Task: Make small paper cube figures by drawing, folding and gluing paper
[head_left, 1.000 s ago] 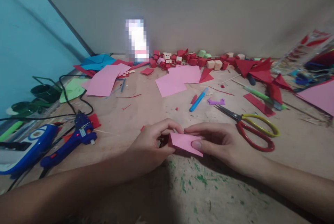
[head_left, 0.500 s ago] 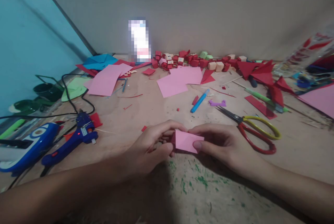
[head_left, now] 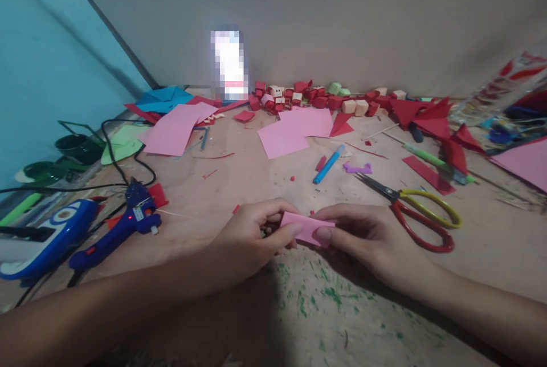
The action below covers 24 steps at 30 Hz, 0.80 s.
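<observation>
A small piece of pink paper is held between both hands, a little above the table at the front middle. My left hand pinches its left end, thumb on top and fingers curled behind. On the right end, my right hand grips it with the thumb pressed on the face. Most fingertips are hidden behind the paper. Scissors with one yellow and one red handle lie just right of my right hand. Beyond the hands rest a blue pen and a purple paper piece.
A blue glue gun and a blue-and-white tape dispenser are at the left. Pink sheets and several small red paper cubes lie along the back. A lit, blurred phone leans on the wall. Red scraps lie right.
The pink paper has tilted, and its visible face looks narrower. My left thumb has slid right onto the paper's front. My right hand has barely moved.
</observation>
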Motion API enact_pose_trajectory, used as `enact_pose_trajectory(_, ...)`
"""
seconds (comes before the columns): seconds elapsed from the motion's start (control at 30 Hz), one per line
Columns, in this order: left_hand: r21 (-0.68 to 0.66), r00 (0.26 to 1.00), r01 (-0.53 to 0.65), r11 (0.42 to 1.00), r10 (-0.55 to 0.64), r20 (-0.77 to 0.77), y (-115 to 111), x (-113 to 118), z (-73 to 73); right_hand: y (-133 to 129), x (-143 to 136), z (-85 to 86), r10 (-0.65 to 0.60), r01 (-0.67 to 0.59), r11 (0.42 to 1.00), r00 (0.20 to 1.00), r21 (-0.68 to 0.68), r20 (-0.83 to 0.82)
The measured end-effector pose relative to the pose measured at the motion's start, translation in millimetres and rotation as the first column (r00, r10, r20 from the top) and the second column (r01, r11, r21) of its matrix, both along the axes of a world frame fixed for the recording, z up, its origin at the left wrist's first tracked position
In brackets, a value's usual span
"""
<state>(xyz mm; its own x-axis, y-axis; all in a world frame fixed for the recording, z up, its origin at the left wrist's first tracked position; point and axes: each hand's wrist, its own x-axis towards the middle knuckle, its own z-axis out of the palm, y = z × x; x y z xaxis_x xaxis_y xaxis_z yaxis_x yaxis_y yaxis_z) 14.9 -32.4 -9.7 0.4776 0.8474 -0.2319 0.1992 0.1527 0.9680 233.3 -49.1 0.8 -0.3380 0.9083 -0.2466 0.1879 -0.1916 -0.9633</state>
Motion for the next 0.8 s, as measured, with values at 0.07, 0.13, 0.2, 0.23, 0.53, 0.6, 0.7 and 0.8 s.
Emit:
enact_pose_trajectory(0.07,0.009,1.000,-0.001,1.000,0.001,0.002,-0.2,0.2,0.4,0.3,1.2,-0.1,-0.008,0.008,1.000,1.000,-0.025,-0.020)
enact_pose_trajectory(0.13,0.016,1.000,-0.012,1.000,0.012,0.020,0.0,-0.4,0.7,0.8,3.8,0.1,-0.020,0.018,0.999,0.999,-0.031,-0.035)
enact_pose_trajectory(0.2,0.007,0.999,-0.028,1.000,0.027,0.045,0.9,-1.8,1.2,1.5,7.0,0.2,-0.015,0.015,1.000,0.998,0.000,-0.055)
enact_pose_trajectory(0.23,-0.004,0.998,-0.029,1.000,0.029,0.062,1.7,-2.7,1.4,1.8,8.3,0.2,-0.011,0.013,1.000,0.997,0.020,-0.071)
enact_pose_trajectory(0.53,-0.088,0.992,0.031,0.996,-0.020,0.125,5.1,-5.0,0.9,3.3,1.5,5.6,0.022,-0.031,0.991,0.998,0.134,0.066)
enact_pose_trajectory(0.6,-0.093,0.992,0.040,0.995,-0.028,0.122,4.8,-5.3,1.6,3.4,1.5,6.7,0.058,-0.070,0.984,0.995,0.166,0.076)
enact_pose_trajectory(0.7,-0.102,0.992,0.049,0.994,-0.037,0.119,3.9,-5.7,3.2,1.9,2.7,4.7,0.066,-0.069,0.991,0.997,0.114,0.030)
enact_pose_trajectory(0.8,-0.107,0.993,0.044,0.993,-0.032,0.110,2.8,-5.7,4.2,-1.4,3.4,-0.7,0.027,-0.027,1.000,0.997,0.002,-0.068)
